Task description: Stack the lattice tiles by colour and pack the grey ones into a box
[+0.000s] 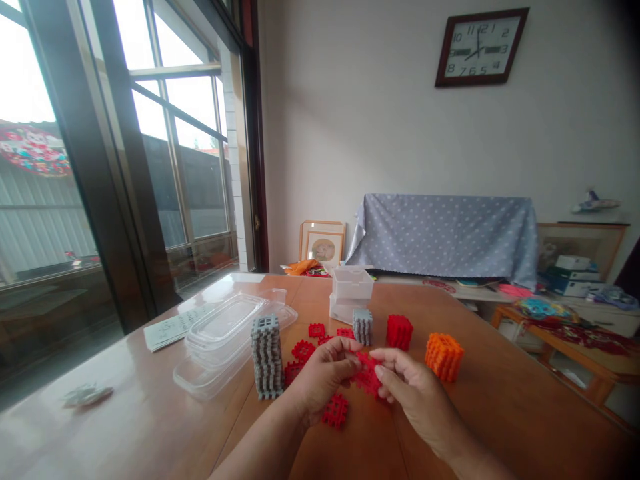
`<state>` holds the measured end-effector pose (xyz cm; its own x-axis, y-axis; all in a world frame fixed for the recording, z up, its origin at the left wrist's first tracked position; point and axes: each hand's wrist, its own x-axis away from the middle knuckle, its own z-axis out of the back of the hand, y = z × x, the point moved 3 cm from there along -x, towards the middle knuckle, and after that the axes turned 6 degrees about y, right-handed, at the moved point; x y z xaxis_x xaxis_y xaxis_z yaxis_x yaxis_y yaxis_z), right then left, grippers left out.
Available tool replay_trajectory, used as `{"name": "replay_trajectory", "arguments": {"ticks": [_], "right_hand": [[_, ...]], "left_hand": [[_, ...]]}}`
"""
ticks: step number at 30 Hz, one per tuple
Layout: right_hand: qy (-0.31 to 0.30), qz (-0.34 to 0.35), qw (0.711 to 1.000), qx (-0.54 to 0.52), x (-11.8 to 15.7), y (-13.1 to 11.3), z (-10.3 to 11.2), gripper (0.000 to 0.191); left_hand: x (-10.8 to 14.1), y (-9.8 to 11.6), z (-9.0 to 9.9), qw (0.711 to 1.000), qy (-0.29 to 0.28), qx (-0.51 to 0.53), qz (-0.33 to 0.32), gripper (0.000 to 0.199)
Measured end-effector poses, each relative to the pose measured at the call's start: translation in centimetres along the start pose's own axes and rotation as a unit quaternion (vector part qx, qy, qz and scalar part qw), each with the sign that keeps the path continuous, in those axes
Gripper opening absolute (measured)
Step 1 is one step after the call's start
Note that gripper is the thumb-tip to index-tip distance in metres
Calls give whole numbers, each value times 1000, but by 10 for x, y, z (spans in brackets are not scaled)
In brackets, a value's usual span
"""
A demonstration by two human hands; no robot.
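- Red lattice piece (369,377): held above the table (400,447), between both hands' fingers; left hand (325,373) pinches its left side, right hand (410,390) its right.
- Orientation: tilted, slanting from the left fingertips down toward the right ones; partly covered, so its long axis cannot be determined.
- Risk, judged: with contact seen only near the edges, uneven pressure could twist it loose.
- Just below the left fingers: loose red tile (335,411); a dropped piece could strike it.
- Left of the fingers: tall grey stack (267,360), upright; a forearm knock could topple it.
- Beyond the right fingers: red stack (399,332); farther right, orange stack (445,358).
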<state>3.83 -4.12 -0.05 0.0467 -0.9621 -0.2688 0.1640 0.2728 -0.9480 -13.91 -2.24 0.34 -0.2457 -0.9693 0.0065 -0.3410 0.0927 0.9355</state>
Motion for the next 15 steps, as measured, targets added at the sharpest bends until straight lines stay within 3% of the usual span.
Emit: {"name": "replay_trajectory", "arguments": {"ticks": [6,9,15], "right_hand": [[47,-23,997,-51,-2,-6,3,52],[17,-24,999,-43,-1,-7,6,50],[-70,39,996,35,1,-13,16,58]], "left_hand": [[0,-1,-3,999,19,33,15,30],[-3,-2,1,999,32,42,14,25],[-4,-4,3,999,23,39,27,21]]}}
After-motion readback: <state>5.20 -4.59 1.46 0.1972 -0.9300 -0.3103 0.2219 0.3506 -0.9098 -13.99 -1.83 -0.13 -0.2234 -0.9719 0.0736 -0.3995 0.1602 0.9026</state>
